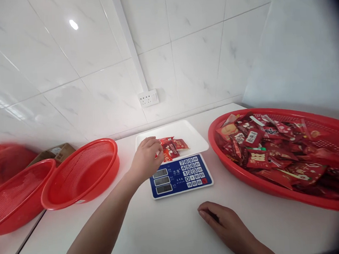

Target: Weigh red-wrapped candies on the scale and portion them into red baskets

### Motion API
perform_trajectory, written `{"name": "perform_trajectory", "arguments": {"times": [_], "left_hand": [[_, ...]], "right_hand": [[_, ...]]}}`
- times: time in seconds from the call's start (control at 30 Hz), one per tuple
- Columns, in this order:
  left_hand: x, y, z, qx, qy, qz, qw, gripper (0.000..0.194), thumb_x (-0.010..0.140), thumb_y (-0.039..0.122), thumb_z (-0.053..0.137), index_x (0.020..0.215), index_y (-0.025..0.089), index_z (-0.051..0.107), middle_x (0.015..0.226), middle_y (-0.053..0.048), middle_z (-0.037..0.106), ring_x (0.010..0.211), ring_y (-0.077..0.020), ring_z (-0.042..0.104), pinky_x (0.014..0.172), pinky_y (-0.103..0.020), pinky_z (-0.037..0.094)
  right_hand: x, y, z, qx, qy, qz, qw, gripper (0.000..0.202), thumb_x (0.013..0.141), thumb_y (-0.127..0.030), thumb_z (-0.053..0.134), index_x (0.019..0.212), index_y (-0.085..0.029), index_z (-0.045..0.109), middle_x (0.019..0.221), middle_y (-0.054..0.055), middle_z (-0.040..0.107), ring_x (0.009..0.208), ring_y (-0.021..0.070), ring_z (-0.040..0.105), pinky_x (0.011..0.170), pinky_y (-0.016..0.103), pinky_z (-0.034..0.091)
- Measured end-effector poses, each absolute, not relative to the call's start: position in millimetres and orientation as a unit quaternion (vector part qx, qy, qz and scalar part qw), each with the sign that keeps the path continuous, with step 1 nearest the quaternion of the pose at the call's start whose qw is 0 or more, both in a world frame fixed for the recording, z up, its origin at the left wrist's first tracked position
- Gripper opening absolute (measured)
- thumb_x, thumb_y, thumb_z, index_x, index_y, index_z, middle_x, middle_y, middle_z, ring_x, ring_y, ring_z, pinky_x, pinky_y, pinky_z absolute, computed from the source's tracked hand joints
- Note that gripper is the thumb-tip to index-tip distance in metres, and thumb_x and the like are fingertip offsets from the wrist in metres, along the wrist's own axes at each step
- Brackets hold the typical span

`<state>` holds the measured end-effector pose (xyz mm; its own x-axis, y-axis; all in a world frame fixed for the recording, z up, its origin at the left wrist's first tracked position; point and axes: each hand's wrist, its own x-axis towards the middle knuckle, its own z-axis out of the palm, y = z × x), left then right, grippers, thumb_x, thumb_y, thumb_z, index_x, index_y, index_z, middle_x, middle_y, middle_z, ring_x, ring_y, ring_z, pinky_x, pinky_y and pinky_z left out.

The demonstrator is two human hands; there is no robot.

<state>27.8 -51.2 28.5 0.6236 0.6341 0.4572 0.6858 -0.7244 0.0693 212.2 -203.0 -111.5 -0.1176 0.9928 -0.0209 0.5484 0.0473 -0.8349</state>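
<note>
My left hand (148, 157) reaches over the left part of a digital weighing scale (180, 176), its fingers curled in a pinch. A bit of red and white wrapper shows between thumb and fingers; the rest of it is hidden by the hand. Several small red snack packets (172, 147) lie beside those fingers on the scale's white pan (190, 135). In front of the scale, my right hand (224, 224) rests on the white table with its fingers curled inward and nothing visible in them. The digits on the scale's displays are too faint to read.
At the right stands a large red basket (247, 181) heaped with red snack packets. Two red baskets, one nearer (114, 160) and one farther left (51, 175), sit beside a cardboard box (64, 151). A socket (148, 98) is on the tiled wall behind.
</note>
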Motion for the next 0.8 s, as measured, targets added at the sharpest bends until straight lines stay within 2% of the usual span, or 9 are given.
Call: {"name": "perform_trajectory", "arguments": {"times": [0.1, 0.17, 0.23, 0.33, 0.4, 0.57, 0.67, 0.8], "left_hand": [[63.6, -50.9, 37.6, -0.892, -0.349, -0.287, 0.005, 0.013, 0.080, 0.013, 0.049, 0.074, 0.020, 0.058, 0.094, -0.005, 0.066, 0.099, -0.0211, 0.057, 0.086, -0.036, 0.048], [97.0, -52.2, 42.3, -0.891, -0.316, -0.324, -0.016, 0.013, 0.082, 0.014, 0.049, 0.078, 0.019, 0.059, 0.099, -0.005, 0.066, 0.100, -0.0202, 0.058, 0.087, -0.035, 0.048], [126.6, -55.6, 47.3, -0.900, -0.264, -0.346, -0.032, 0.014, 0.087, 0.021, 0.048, 0.094, 0.019, 0.060, 0.112, -0.008, 0.063, 0.108, -0.0205, 0.055, 0.092, -0.036, 0.046], [140.3, -55.9, 52.4, -0.925, -0.205, -0.314, -0.051, 0.030, 0.090, 0.030, 0.046, 0.118, 0.020, 0.051, 0.127, -0.008, 0.055, 0.119, -0.0202, 0.048, 0.098, -0.037, 0.042], [122.5, -47.9, 51.4, -0.924, -0.252, -0.281, -0.064, 0.030, 0.090, 0.026, 0.044, 0.119, 0.022, 0.051, 0.126, -0.006, 0.057, 0.118, -0.0192, 0.050, 0.097, -0.035, 0.043], [27.1, -17.8, 34.0, -0.836, -0.519, -0.174, -0.044, 0.034, 0.086, 0.015, 0.038, 0.113, 0.023, 0.057, 0.121, -0.004, 0.061, 0.113, -0.0197, 0.054, 0.095, -0.034, 0.043], [-11.6, -13.4, 18.9, -0.811, -0.569, -0.130, -0.042, 0.033, 0.084, 0.019, 0.042, 0.113, 0.022, 0.057, 0.117, -0.006, 0.062, 0.106, -0.0224, 0.058, 0.087, -0.035, 0.047], [-9.4, -19.3, 5.7, -0.814, -0.567, -0.111, -0.059, 0.030, 0.085, 0.023, 0.042, 0.110, 0.021, 0.059, 0.107, -0.007, 0.066, 0.093, -0.0210, 0.063, 0.076, -0.031, 0.049]], "right_hand": [[211.0, -203.0, -108.3, -0.591, -0.656, 0.349, 0.314, 0.027, 0.090, -0.037, 0.039, 0.080, -0.022, 0.059, 0.075, -0.001, 0.066, 0.070, 0.0158, 0.060, 0.066, 0.025, 0.045], [210.5, -203.0, -106.9, -0.595, -0.656, 0.339, 0.317, 0.026, 0.089, -0.035, 0.040, 0.079, -0.022, 0.060, 0.075, -0.001, 0.066, 0.069, 0.0155, 0.060, 0.065, 0.025, 0.044], [210.5, -203.7, -106.2, -0.601, -0.653, 0.332, 0.319, 0.026, 0.089, -0.035, 0.040, 0.078, -0.022, 0.060, 0.074, -0.001, 0.066, 0.068, 0.0153, 0.059, 0.064, 0.025, 0.044], [211.0, -206.2, -105.9, -0.603, -0.649, 0.329, 0.326, 0.026, 0.089, -0.035, 0.040, 0.078, -0.022, 0.060, 0.074, -0.001, 0.066, 0.067, 0.0151, 0.058, 0.063, 0.025, 0.045], [211.6, -207.6, -106.2, -0.598, -0.649, 0.334, 0.331, 0.026, 0.089, -0.035, 0.039, 0.077, -0.022, 0.059, 0.075, -0.001, 0.066, 0.068, 0.0152, 0.058, 0.063, 0.025, 0.045], [212.9, -205.2, -110.2, -0.584, -0.658, 0.351, 0.321, 0.027, 0.089, -0.039, 0.039, 0.079, -0.024, 0.059, 0.076, 0.000, 0.067, 0.070, 0.0174, 0.061, 0.065, 0.026, 0.047], [212.7, -202.8, -113.9, -0.582, -0.665, 0.353, 0.308, 0.028, 0.089, -0.041, 0.038, 0.080, -0.024, 0.059, 0.079, 0.001, 0.068, 0.072, 0.0185, 0.062, 0.066, 0.027, 0.047], [212.2, -203.1, -117.7, -0.587, -0.657, 0.356, 0.312, 0.028, 0.088, -0.042, 0.039, 0.081, -0.025, 0.060, 0.079, 0.000, 0.068, 0.071, 0.0184, 0.063, 0.066, 0.027, 0.048]]}}
